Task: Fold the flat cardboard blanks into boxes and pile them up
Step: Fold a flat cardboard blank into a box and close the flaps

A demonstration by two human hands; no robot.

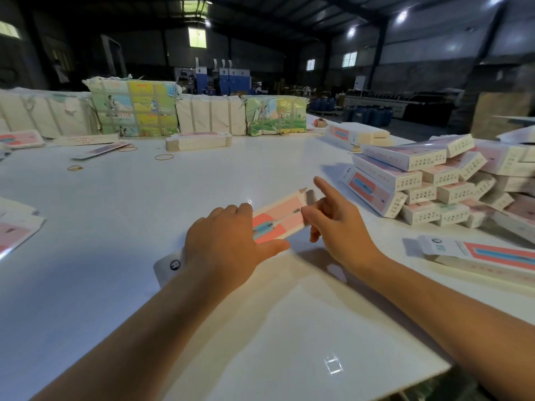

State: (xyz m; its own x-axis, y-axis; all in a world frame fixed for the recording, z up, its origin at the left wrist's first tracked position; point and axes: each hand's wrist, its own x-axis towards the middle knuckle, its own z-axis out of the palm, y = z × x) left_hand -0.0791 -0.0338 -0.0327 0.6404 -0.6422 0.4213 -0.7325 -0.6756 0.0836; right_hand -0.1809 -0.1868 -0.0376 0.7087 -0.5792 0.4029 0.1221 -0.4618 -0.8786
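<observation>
On the white counter (121,215) a flat cardboard blank (278,218), printed pink and coral with a blue toothbrush picture, lies slantwise just ahead of the person. The left hand (228,244) rests on its near part, fingers straight and spread, the thumb stretched along its near edge; a white end flap (169,266) with a round logo shows from under the wrist. The right hand (335,224) is at the blank's far end: the forefinger points up and away, the other fingers curl loosely, and the thumb touches the blank's edge. Whether this grip is clamped on the card cannot be told, as that end is blurred. To the right, folded boxes (405,180) lie piled in an untidy heap. Nearer the right edge lies a low stack of flat blanks (486,256). Rubber bands (164,157) lie farther off, before the wrapped bundles (133,111).
</observation>
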